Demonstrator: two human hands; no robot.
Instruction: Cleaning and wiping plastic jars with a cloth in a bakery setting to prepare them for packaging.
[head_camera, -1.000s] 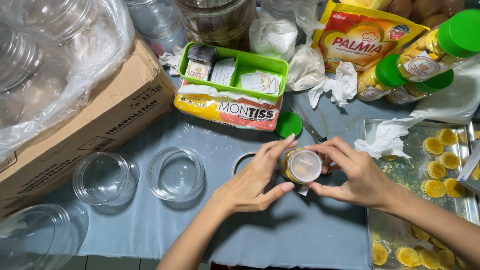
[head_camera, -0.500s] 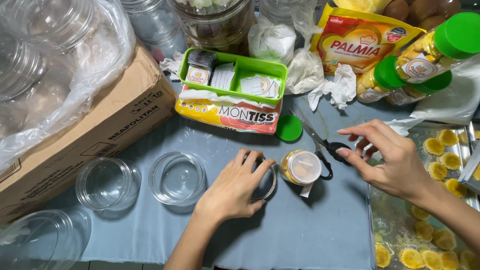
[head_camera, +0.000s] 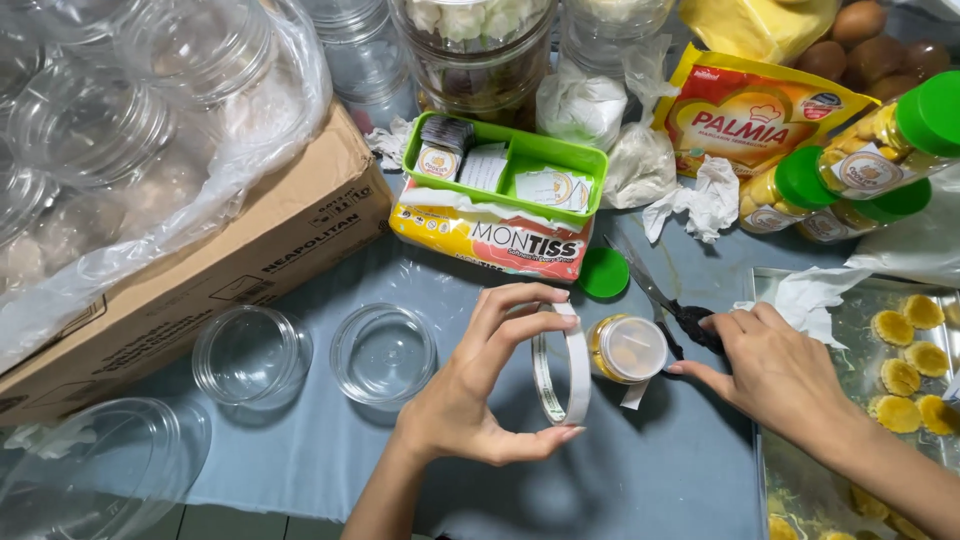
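My left hand holds a roll of clear tape upright between thumb and fingers, just above the blue cloth. Right of it lies a small clear jar of yellow cookies on its side, lid end facing me. My right hand rests on the black handles of a pair of scissors lying beside that jar, its fingers over them.
Two clear plastic lids lie left. A cardboard box of bagged clear jars sits far left. Behind: a green tray on a tissue pack, a loose green cap, green-capped jars, a metal tray of cookies at right.
Both hands let go of the small jar, which now lies on the cloth. My left hand picked up the tape roll. My right hand moved onto the scissors' handles.
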